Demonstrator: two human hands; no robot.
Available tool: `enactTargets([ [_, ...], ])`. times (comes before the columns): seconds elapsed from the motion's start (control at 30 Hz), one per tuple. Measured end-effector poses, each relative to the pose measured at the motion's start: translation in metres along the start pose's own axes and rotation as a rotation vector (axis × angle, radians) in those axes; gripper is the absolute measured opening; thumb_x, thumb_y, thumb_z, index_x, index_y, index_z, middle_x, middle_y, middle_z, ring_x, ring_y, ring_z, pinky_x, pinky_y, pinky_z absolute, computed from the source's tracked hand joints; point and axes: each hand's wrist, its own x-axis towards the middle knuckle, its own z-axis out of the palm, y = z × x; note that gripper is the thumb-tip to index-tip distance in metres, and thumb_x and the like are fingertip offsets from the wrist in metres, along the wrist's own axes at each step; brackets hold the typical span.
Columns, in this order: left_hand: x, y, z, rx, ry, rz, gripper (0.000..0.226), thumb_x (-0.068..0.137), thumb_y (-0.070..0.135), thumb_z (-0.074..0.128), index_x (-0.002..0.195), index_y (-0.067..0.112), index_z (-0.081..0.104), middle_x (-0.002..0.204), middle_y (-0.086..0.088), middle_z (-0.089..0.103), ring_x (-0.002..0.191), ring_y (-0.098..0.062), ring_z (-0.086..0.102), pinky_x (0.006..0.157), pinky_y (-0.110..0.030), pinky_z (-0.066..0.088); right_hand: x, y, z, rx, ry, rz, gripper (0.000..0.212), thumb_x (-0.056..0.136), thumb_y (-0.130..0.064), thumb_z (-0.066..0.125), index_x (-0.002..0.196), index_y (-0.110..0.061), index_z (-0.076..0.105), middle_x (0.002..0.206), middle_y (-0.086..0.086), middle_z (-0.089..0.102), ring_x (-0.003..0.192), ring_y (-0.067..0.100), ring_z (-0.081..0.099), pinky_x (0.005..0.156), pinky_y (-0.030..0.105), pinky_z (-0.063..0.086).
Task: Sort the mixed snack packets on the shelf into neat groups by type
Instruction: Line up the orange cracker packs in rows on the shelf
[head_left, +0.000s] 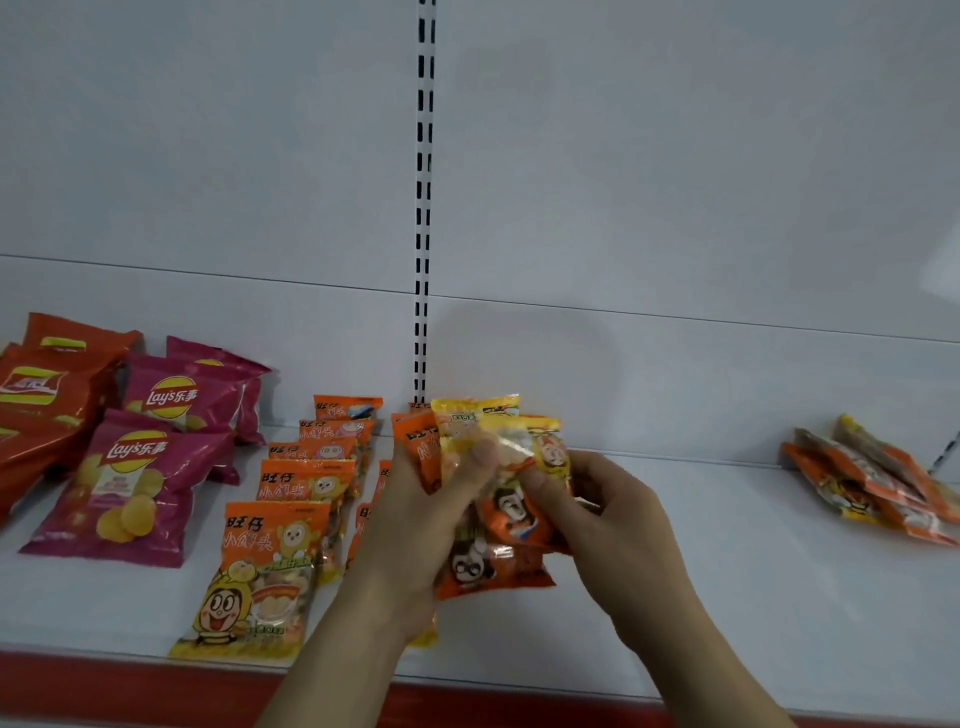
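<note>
My left hand (415, 525) grips a fanned bunch of small orange and yellow snack packets (483, 431) just above the shelf (675, 571). My right hand (613, 514) pinches one yellow packet (545, 441) at the right side of that bunch. To the left, a row of orange cartoon packets (291, 499) lies overlapped from back to front. Further left lie purple chip bags (130, 488) and red chip bags (41, 395). A loose pile of orange and yellow packets (878, 483) sits at the far right.
The white back panel carries a slotted upright (423, 208) at the middle. A red strip (104, 686) runs along the shelf's front edge. Bare shelf lies between my hands and the right pile.
</note>
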Motion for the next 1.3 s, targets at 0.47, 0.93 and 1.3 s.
enactTargets([
  [0.47, 0.010, 0.001, -0.015, 0.160, 0.042, 0.028, 0.034, 0.091, 0.025, 0.077, 0.117, 0.041, 0.062, 0.114, 0.004, 0.077, 0.105, -0.023, 0.075, 0.093, -0.056, 0.058, 0.024, -0.026, -0.071, -0.500, -0.575, -0.127, 0.039, 0.093, -0.011, 0.067, 0.123, -0.036, 0.068, 0.103, -0.009, 0.076, 0.088, 0.009, 0.072, 0.077, 0.027, 0.057],
  [0.93, -0.001, -0.005, 0.000, 0.234, 0.130, 0.171, 0.043, 0.086, 0.013, 0.081, 0.114, 0.037, 0.058, 0.102, 0.018, 0.077, 0.088, -0.005, 0.076, 0.067, -0.025, 0.060, 0.013, 0.002, -0.038, -0.104, -0.140, 0.098, 0.051, 0.073, -0.047, 0.076, 0.115, -0.020, 0.064, 0.097, 0.001, 0.076, 0.085, 0.016, 0.074, 0.075, 0.038, 0.063],
  [1.3, -0.006, -0.005, -0.017, 0.112, 0.263, 0.093, 0.054, 0.079, 0.024, 0.087, 0.123, 0.032, 0.058, 0.109, 0.004, 0.078, 0.094, -0.025, 0.078, 0.081, -0.057, 0.062, 0.042, 0.015, -0.044, 0.125, 0.290, 0.040, 0.009, 0.096, -0.016, 0.065, 0.095, -0.025, 0.068, 0.082, -0.002, 0.077, 0.070, 0.015, 0.075, 0.061, 0.030, 0.059],
])
